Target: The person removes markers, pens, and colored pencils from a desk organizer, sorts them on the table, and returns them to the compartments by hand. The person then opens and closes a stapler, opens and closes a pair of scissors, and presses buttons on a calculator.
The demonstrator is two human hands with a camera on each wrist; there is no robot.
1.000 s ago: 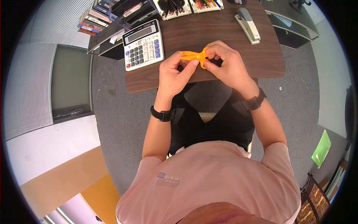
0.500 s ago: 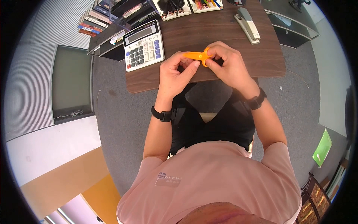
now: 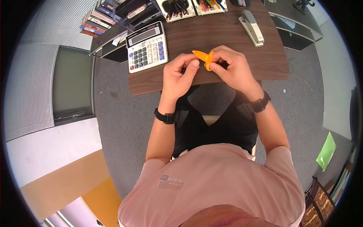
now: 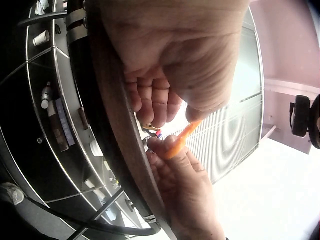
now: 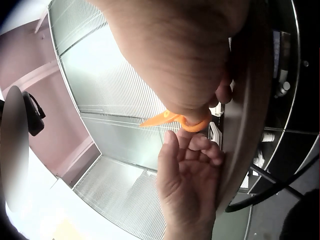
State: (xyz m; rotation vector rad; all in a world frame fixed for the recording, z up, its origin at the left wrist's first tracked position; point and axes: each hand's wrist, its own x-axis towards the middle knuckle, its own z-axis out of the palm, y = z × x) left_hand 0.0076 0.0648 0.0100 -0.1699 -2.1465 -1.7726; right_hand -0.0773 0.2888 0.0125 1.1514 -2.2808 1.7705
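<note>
Small orange scissors (image 3: 203,56) are held by the handle loops in my right hand (image 3: 232,67), over the near part of the desk. The blades lie together, their tip pointing toward the left and away from me. My left hand (image 3: 180,76) is beside the blades, thumb and index finger close to them. In the right wrist view the scissors (image 5: 162,119) pass above the left hand (image 5: 187,187), whose fingers are loosely bent with nothing between them. From the left wrist the scissors (image 4: 186,136) appear edge-on, their loops at the right hand's fingertips.
On the brown desk (image 3: 211,32), a white calculator (image 3: 147,47) lies left of my hands and a grey-and-cream stapler (image 3: 251,28) at the back right. Boxes of dark pencils (image 3: 177,9) and coloured pencils (image 3: 208,5) stand at the back. Books (image 3: 97,19) are stacked at the far left.
The scissors' blades, spread a second ago between the left hand's fingers, have come together. The left fingers have let go of them, and the tip has swung away from me.
</note>
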